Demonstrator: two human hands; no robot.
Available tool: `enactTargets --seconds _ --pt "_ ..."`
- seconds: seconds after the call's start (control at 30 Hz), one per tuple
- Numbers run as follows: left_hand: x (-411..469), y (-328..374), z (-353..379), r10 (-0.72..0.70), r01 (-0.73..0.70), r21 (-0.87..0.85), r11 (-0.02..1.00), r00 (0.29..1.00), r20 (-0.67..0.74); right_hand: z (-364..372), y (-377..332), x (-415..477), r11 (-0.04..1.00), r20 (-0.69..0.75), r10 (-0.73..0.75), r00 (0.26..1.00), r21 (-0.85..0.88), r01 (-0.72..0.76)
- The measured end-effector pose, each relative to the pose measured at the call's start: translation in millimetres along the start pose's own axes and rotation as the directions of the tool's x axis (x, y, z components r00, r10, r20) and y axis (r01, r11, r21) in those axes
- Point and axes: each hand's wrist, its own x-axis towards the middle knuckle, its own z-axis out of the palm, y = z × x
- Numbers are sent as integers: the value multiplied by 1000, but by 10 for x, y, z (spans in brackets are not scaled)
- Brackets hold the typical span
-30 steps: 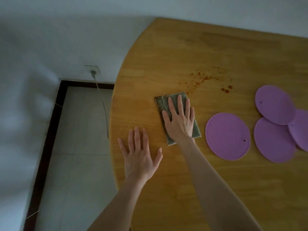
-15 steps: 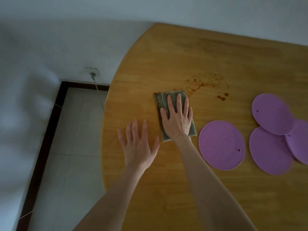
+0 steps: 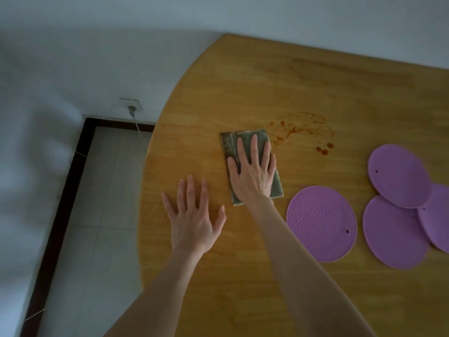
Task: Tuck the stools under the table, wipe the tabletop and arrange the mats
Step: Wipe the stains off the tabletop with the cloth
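Observation:
My right hand [image 3: 252, 173] lies flat, fingers spread, pressing a folded grey-green cloth [image 3: 230, 144] onto the wooden tabletop [image 3: 243, 81]. Reddish-brown stains [image 3: 296, 130] spot the wood just right of the cloth's far end. My left hand [image 3: 194, 220] rests flat and empty on the table near its rounded left edge. Several round purple mats lie to the right: one textured mat [image 3: 320, 222] apart from the others, and three overlapping ones [image 3: 398, 176] near the right border. No stools are visible.
The table's curved edge runs down the left, with grey floor tiles [image 3: 97, 215] and a dark baseboard [image 3: 60, 203] below. A wall socket with a plugged cord [image 3: 132, 109] sits on the white wall beyond the table.
My right hand has slid the cloth slightly farther away, toward the stains. My left hand stays flat beside it. The view has tilted a little.

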Motion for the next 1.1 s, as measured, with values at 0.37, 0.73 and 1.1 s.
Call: enactTargets --seconds 0.37,0.73,1.1 --pt "101 262 -17 -28 23 -84 996 998 -55 -73 206 225 999 -16 39 999 24 -39" --pt "458 955 69 37 -38 -22 999 999 -12 -215 685 528 998 -13 57 998 18 -56" --pt "480 981 92 21 -22 13 1000 1000 15 -293 1005 747 996 -25 83 996 22 -82"
